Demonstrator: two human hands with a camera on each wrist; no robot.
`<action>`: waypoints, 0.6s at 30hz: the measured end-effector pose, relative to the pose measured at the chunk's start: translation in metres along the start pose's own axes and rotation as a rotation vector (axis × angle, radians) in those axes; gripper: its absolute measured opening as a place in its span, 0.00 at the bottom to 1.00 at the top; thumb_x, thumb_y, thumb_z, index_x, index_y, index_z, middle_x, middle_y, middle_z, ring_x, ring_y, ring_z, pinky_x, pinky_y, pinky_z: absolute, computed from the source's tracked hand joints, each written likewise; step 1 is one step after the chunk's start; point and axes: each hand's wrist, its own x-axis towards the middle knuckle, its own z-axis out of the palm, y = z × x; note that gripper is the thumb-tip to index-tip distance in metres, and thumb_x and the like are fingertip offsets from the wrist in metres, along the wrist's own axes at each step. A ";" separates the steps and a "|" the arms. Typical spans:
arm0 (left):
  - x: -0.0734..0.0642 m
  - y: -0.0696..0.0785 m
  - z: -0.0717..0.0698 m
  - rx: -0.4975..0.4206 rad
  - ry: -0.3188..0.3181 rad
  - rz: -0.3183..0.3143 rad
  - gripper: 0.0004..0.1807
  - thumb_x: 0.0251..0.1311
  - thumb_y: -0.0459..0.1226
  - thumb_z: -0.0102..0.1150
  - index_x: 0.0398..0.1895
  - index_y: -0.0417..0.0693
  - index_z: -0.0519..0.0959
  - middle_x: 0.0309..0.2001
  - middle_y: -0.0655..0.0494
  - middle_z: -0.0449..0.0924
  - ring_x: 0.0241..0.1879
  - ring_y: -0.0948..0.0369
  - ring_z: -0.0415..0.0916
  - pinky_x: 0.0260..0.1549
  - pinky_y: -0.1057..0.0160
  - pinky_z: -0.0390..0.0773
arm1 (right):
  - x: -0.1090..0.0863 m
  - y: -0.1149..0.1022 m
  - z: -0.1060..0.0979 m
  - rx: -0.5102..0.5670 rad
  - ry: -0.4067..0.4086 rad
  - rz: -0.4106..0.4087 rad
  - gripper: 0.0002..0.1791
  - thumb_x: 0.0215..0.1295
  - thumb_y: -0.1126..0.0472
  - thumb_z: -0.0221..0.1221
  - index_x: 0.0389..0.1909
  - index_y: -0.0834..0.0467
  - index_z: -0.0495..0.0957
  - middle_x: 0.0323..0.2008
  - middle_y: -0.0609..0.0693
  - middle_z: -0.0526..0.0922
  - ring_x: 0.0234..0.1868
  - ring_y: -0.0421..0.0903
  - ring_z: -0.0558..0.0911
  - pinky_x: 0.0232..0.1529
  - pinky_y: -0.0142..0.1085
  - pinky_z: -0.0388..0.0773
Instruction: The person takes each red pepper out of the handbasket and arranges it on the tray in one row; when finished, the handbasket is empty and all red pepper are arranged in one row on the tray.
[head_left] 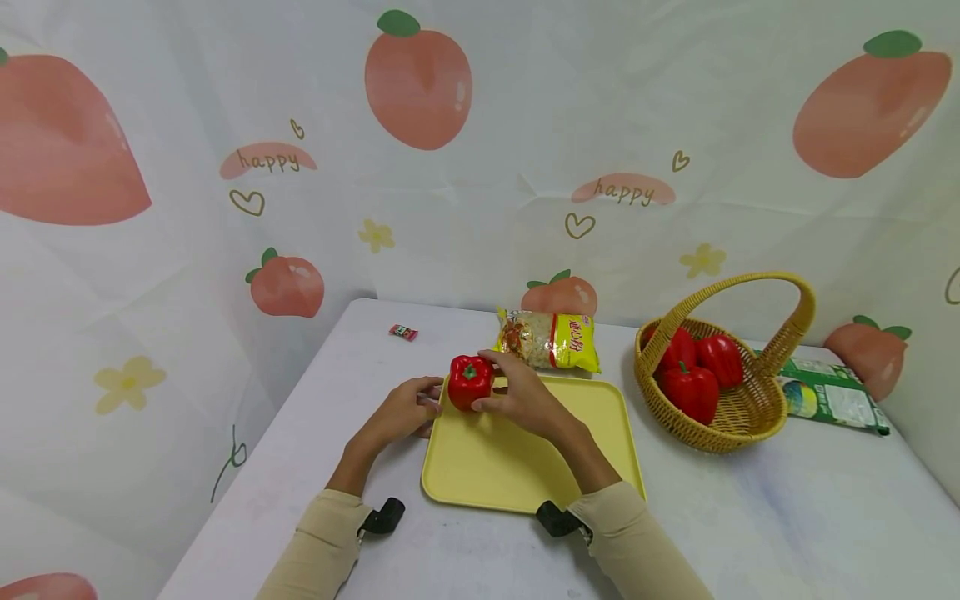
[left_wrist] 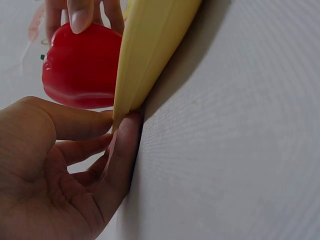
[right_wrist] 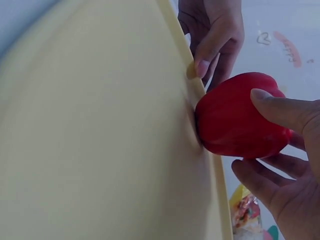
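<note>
A red bell pepper (head_left: 470,383) with a green stem stands at the far left corner of the yellow tray (head_left: 525,462). Thumb and curled fingers of my right hand (head_left: 521,400) lie around it; in the right wrist view the thumb rests on the pepper (right_wrist: 240,117), and part of the fingers is hidden behind it. My left hand (head_left: 401,412) is at the tray's left edge. Seen from the left wrist, the left hand (left_wrist: 65,165) pinches the tray rim (left_wrist: 135,75), thumb above and fingers below.
Right of the tray stands a wicker basket (head_left: 750,417) with a tall handle, holding several red bell peppers (head_left: 690,392). A yellow food packet (head_left: 555,340) lies behind the tray. A small red packet (head_left: 403,332) lies back left, a green packet (head_left: 832,396) behind the basket.
</note>
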 end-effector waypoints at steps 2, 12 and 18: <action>0.000 0.000 0.000 0.000 0.001 -0.003 0.31 0.65 0.33 0.59 0.74 0.41 0.74 0.59 0.47 0.82 0.54 0.53 0.82 0.56 0.51 0.86 | 0.000 0.000 0.000 0.001 0.002 0.002 0.45 0.64 0.61 0.74 0.79 0.59 0.64 0.71 0.55 0.74 0.67 0.55 0.78 0.64 0.48 0.82; 0.000 -0.002 0.000 -0.007 -0.006 0.007 0.30 0.65 0.33 0.59 0.73 0.40 0.74 0.59 0.46 0.81 0.54 0.53 0.82 0.53 0.53 0.87 | -0.010 -0.004 -0.009 -0.023 0.018 -0.003 0.45 0.65 0.56 0.74 0.80 0.57 0.64 0.75 0.56 0.71 0.70 0.57 0.77 0.65 0.51 0.81; 0.001 -0.004 0.000 -0.018 -0.003 0.006 0.31 0.66 0.33 0.59 0.73 0.41 0.74 0.59 0.47 0.81 0.53 0.54 0.82 0.49 0.56 0.88 | -0.023 -0.009 -0.023 -0.075 0.033 -0.056 0.44 0.66 0.56 0.73 0.79 0.59 0.64 0.74 0.60 0.71 0.72 0.62 0.75 0.65 0.57 0.81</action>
